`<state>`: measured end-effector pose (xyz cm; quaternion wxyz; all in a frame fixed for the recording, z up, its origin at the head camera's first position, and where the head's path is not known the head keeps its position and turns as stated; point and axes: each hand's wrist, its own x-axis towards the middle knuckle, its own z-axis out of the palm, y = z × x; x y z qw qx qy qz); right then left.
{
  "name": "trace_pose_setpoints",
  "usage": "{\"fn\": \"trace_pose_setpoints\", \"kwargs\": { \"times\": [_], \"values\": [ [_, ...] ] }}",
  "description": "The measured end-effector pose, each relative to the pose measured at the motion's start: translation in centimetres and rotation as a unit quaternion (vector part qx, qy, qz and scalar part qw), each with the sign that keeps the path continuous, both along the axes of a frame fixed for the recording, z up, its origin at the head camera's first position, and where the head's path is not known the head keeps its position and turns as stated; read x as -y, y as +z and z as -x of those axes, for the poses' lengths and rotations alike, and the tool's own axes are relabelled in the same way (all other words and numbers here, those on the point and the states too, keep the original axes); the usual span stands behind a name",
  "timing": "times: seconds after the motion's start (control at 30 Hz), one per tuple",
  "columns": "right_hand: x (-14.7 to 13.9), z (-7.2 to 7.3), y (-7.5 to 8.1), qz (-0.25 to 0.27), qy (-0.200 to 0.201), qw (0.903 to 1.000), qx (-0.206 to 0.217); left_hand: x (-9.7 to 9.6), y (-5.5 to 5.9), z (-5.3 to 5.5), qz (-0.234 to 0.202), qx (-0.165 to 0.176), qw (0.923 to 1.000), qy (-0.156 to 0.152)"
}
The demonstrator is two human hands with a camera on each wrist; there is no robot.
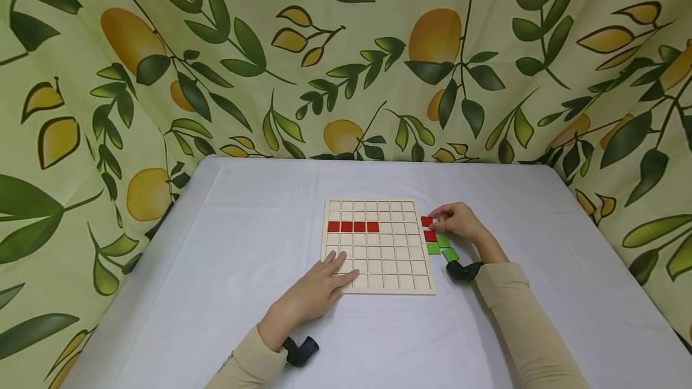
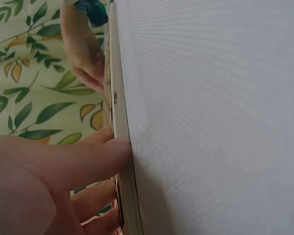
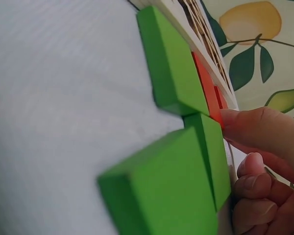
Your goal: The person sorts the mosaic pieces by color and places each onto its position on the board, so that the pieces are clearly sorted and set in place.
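Note:
A pale wooden grid board (image 1: 397, 266) lies on the table, with several red square tiles (image 1: 354, 227) in a row in its cells. My left hand (image 1: 316, 290) rests on the board's lower left part, fingers spread; in the left wrist view its thumb (image 2: 105, 156) touches the board's edge. Beside the board's right edge, my right hand (image 1: 458, 221) pinches the farther loose red tile (image 1: 426, 221) between thumb and index finger. A second loose red tile (image 1: 429, 236) lies just nearer. Three green tiles (image 1: 450, 254) are grouped below that hand, seen large in the right wrist view.
A white cloth covers the table (image 1: 243, 215), which reaches well past the board on both sides. Behind and at the sides hangs a curtain (image 1: 335, 65) with a leaf and fruit print. Dark devices (image 1: 300, 352) are worn at both wrists.

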<state>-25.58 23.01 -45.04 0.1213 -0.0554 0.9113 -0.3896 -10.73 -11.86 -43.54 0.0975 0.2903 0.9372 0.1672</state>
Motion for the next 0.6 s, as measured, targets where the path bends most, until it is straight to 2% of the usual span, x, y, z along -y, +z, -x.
{"fn": "trace_pose_setpoints", "kwargs": {
  "times": [0.2, 0.6],
  "values": [
    [0.02, -0.19, 0.0, 0.005, -0.008, 0.9999, -0.005, 0.0, 0.09, -0.06, -0.001, 0.011, 0.9999, 0.004],
    [0.01, -0.44, 0.21, 0.015, -0.012, 0.9998, -0.01, 0.02, -0.02, -0.02, 0.005, 0.002, 1.0, -0.001]
  ]
}}
